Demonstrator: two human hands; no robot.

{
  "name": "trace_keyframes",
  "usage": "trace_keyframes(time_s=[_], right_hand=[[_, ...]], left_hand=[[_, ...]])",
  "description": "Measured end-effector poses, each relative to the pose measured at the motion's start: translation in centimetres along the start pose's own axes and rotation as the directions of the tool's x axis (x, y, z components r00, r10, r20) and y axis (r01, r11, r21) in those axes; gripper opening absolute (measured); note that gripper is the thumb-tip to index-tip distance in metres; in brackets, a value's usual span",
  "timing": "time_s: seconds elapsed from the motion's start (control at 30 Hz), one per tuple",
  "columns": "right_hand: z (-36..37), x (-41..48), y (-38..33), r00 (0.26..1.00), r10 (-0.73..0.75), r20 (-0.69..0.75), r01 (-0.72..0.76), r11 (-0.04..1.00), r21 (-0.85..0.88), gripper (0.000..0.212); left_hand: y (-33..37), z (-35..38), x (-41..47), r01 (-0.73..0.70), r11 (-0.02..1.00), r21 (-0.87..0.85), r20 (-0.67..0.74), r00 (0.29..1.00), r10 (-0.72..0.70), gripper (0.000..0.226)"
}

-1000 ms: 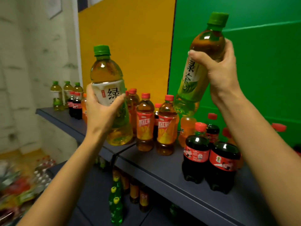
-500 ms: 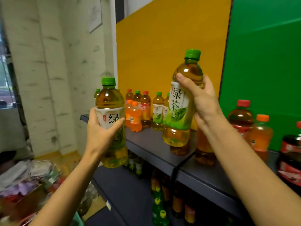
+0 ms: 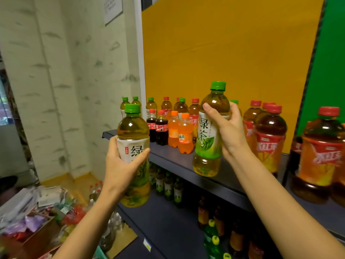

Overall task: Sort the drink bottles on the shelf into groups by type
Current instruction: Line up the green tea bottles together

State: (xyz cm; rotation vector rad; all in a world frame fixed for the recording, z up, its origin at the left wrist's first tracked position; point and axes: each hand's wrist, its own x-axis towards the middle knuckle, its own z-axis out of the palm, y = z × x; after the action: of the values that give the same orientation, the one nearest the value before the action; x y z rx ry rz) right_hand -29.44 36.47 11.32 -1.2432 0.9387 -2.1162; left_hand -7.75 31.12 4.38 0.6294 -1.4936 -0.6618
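Stock on view, as I count it from my screen.

1. Green tea, in hand: two. Clear plastic, rounded shoulders, green screw caps, pale yellow liquid, white-and-green wrap labels.
   - Left tea (image 3: 133,128): upright, off the left end of the top shelf (image 3: 177,159) and lower than its board. The left hand (image 3: 119,165) has thumb and fingers wrapped round the label.
   - Right tea (image 3: 206,152): slightly tilted, base low over the shelf's front edge; I cannot tell whether it touches. The right hand (image 3: 229,131) has fingers curled round the shoulder and label.
2. Back teas (image 3: 151,106): five green caps counted along the rear of the top shelf, mixed with three red caps.
3. Colas (image 3: 161,128): two, small, dark liquid, red caps, side by side.
4. Orange sodas (image 3: 185,136): two, small, orange caps, just right of the colas.
5. Red teas (image 3: 269,139): four plain at the right, large, amber liquid, red caps, red-orange labels.
6. Lower shelf (image 3: 168,217): dark flat board holding green-labelled, amber and bright green yellow-capped bottles; too dim to count.
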Motion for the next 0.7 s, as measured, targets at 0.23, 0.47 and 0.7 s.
trace_keyframes(time_s=[0.23, 0.47, 0.7], right_hand=[[4.1, 4.4, 7.4, 0.999, 0.006, -0.038, -0.007, 1.000, -0.009, 0.060], [9.7, 10.7, 14.5, 1.000, -0.024, -0.004, 0.023, 0.999, -0.040, 0.051], [16.4, 16.0, 20.8, 0.999, -0.044, 0.020, 0.045, 0.996, -0.081, 0.059]], left_hand=[[-6.5, -1.9, 4.8, 0.052, 0.999, 0.012, -0.001, 0.999, -0.052, 0.050], [-13.5, -3.0, 13.3, 0.034, 0.999, 0.024, -0.050, 0.998, -0.033, 0.050], [-19.2, -4.6, 20.1, 0.026, 1.000, 0.011, -0.099, 0.995, -0.025, 0.056]])
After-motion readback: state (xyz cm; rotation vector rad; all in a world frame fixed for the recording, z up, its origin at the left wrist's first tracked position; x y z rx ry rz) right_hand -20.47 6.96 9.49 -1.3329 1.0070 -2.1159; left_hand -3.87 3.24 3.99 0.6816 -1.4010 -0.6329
